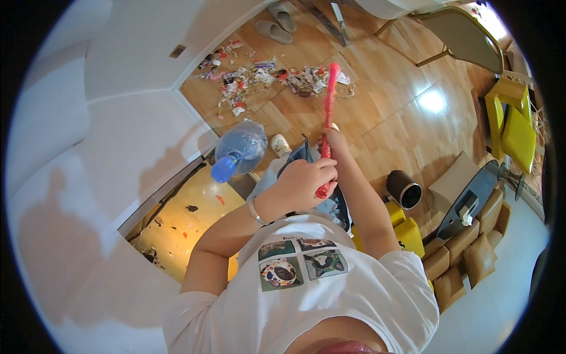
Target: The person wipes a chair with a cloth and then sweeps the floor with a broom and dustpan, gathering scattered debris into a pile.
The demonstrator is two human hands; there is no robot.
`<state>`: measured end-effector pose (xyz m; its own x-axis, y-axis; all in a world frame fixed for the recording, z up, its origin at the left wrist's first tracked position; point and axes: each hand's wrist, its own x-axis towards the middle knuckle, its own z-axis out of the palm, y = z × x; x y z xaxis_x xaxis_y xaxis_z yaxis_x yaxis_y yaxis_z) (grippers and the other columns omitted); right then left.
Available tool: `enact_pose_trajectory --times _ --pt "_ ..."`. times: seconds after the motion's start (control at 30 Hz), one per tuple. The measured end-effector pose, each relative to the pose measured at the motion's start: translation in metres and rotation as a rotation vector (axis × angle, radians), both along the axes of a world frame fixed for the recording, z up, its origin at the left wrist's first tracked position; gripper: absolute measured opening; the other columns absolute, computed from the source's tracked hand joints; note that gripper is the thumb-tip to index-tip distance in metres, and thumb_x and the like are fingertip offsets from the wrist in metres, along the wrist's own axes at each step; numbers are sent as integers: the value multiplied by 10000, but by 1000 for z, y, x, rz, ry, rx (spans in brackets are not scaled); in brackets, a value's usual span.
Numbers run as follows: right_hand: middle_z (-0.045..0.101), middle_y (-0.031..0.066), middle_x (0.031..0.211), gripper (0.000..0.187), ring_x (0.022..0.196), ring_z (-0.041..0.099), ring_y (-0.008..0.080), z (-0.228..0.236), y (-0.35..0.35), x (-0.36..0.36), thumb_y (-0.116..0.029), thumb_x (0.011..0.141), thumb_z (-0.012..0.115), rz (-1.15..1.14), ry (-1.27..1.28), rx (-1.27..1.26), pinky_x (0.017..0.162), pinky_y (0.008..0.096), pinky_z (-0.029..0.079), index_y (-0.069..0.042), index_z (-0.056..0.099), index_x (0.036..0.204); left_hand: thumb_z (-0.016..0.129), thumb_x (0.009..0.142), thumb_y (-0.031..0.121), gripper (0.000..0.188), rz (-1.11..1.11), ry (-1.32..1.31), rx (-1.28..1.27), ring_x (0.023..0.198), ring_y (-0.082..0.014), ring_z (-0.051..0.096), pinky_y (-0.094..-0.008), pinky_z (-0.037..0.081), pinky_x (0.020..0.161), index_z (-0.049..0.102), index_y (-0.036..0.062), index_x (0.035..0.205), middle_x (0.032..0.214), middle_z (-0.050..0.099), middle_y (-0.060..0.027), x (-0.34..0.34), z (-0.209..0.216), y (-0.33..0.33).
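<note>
A long, thin red stick [329,112] with a shiny, wrapped-looking surface is gripped in both hands. My left hand [305,184] closes round its near end, beside my belly. Farther along, my right hand [335,145] is wrapped round the same stick. The far end points away from me, overlapping the right part of a litter pile [259,76] in this view; whether it touches cannot be told. Paper scraps, wrappers and bits of red make up the pile. Left of my legs is a clear, bulging plastic bag [250,141] with a rounded blue part [224,169].
Grey slippers [274,30] lie beyond the litter by the white wall [135,112]. A dark bin [403,189] stands to my right, near yellow seats [411,236]. Brown chairs [457,251] flank a dark table [471,197]. Scraps dot a yellow-lit surface [197,218] at left.
</note>
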<state>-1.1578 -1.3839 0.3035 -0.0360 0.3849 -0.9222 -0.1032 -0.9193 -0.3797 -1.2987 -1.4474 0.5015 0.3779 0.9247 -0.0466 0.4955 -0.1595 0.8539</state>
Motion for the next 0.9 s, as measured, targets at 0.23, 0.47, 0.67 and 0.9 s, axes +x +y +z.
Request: enact_pose_trajectory --times 0.23,0.47,0.67,0.9 --pt "483 88 625 75 511 487 217 -59 95 115 -78 791 519 -54 -213 -87 433 363 387 -9 494 804 635 787 185 130 146 -143 -108 788 -310 622 -367 509 676 613 93 876 1050 632 -94 90 -77 79" --pt "465 90 605 32 503 479 227 -144 129 122 -37 756 468 254 -201 -125 431 373 395 -29 494 773 605 781 147 114 250 -64 -201 843 -314 613 -369 505 699 599 83 874 1014 632 -102 100 -105 120" --pt "492 108 712 150 627 511 251 -98 91 -8 -31 748 482 292 -22 -193 515 403 423 -30 476 898 614 767 144 107 314 174 -279 802 -317 615 -356 499 684 593 73 845 1012 638 -104 37 -38 106" --pt "504 83 630 14 511 508 186 -61 87 -94 -61 786 501 365 364 -61 441 337 414 -57 514 788 622 757 120 87 494 389 -312 788 -333 612 -364 492 669 585 63 811 992 629 -139 28 -2 112"
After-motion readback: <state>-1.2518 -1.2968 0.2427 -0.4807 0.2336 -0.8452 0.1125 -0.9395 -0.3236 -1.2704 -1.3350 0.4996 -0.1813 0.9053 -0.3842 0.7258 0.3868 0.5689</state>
